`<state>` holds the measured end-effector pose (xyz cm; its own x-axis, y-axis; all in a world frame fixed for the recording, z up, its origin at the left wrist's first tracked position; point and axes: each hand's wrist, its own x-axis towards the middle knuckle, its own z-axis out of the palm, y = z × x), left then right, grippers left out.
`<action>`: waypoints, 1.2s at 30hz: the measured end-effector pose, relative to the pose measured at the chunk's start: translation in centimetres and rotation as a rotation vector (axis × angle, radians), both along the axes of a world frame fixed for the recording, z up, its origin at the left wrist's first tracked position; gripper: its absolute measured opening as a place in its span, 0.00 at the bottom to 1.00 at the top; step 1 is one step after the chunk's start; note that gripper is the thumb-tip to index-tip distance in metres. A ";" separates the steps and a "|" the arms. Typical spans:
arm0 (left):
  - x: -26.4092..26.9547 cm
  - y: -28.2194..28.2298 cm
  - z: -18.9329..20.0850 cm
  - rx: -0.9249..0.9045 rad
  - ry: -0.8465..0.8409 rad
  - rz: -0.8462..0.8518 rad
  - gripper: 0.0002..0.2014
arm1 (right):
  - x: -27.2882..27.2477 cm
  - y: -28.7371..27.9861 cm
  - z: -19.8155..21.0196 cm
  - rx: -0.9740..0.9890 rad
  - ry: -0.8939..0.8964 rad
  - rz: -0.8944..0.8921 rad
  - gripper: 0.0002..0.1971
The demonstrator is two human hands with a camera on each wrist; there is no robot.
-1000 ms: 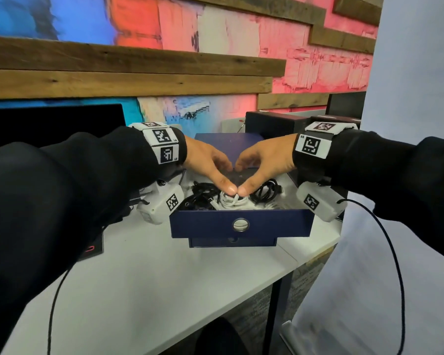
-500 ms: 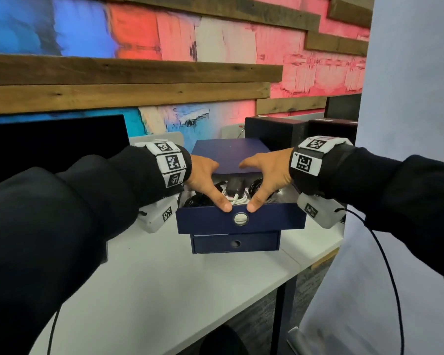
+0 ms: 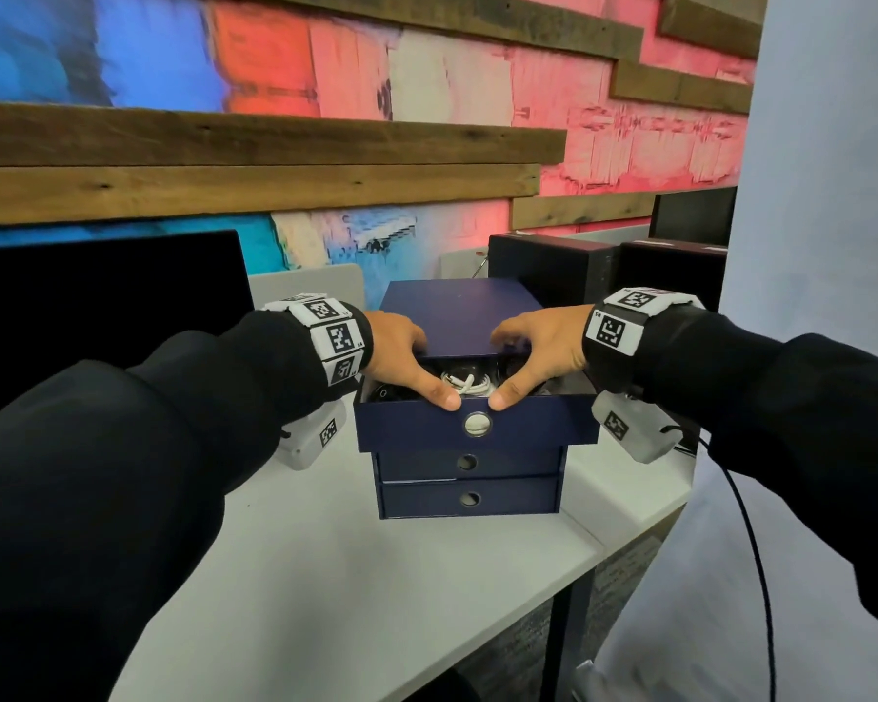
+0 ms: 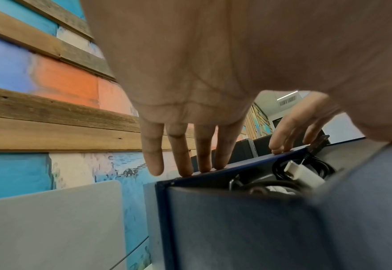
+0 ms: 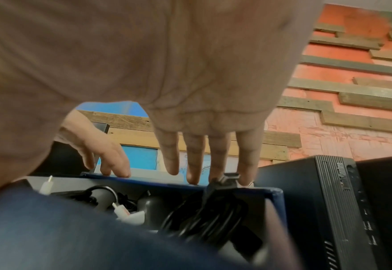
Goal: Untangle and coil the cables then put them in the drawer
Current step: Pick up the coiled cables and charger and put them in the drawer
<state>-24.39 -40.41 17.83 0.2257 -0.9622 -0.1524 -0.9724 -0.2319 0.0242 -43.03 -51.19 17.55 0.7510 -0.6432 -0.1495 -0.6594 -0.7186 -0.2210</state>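
Left hand: my left hand (image 3: pixel 401 354) spans the top drawer; the thumb presses the top edge of the drawer front just left of its round pull, and the straight fingers (image 4: pixel 202 151) rest on the top of the cabinet behind.
Right hand: my right hand (image 3: pixel 541 349) mirrors it, thumb on the front edge just right of the pull, straight fingers (image 5: pixel 195 157) touching the cabinet top. Neither hand curls round anything.
Top drawer: the navy top drawer (image 3: pixel 475 425) stands partly out toward me from the navy drawer cabinet (image 3: pixel 457 316), with a silver-ringed round pull (image 3: pixel 477 424) in the middle of its front.
Cables: coiled cables lie inside the drawer; a white cable (image 3: pixel 465 383) sits between my thumbs, and black cables (image 5: pixel 204 219) fill the right side, one plug poking up near my right fingertips.
Lower drawers: two more drawers (image 3: pixel 470 481) sit flush below.
Desk: the cabinet stands on a white desk (image 3: pixel 376 600), near its right end.
Surroundings: a dark monitor (image 3: pixel 107 296) stands far left, black computer towers (image 5: pixel 329 201) on the far right, and a painted plank wall (image 3: pixel 427 93) behind.
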 end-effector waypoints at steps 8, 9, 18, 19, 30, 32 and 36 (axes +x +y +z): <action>0.0 0.0 0.1 0.024 0.007 -0.013 0.49 | -2.2 -2.2 1.5 -0.206 -0.101 -0.099 0.02; 0.0 -0.1 0.1 0.028 0.012 -0.020 0.49 | -2.1 -2.4 1.2 -0.213 -0.061 -0.093 0.02; 0.2 -0.2 -0.1 0.032 0.003 -0.036 0.47 | -1.0 -2.3 0.1 -0.266 0.132 -0.009 0.10; 0.3 -0.2 -0.1 0.032 0.004 -0.038 0.47 | -0.8 -2.0 -0.2 -0.288 0.167 0.014 0.12; 0.3 -0.4 -0.1 0.032 -0.002 -0.047 0.46 | 1.3 -1.2 -1.6 -0.525 0.313 0.117 0.15; 0.4 -0.5 -0.1 0.031 0.012 -0.048 0.43 | 2.1 -1.0 -1.5 -0.540 0.344 0.091 0.18; 0.3 -0.5 -0.1 0.030 0.006 -0.050 0.44 | 2.5 -1.4 -1.8 -0.568 0.405 0.100 0.17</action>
<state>-24.10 -40.96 17.77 0.1764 -0.9672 -0.1827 -0.9827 -0.1838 0.0242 -40.52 -52.60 15.70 0.7667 -0.6354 -0.0914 -0.5354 -0.7115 0.4550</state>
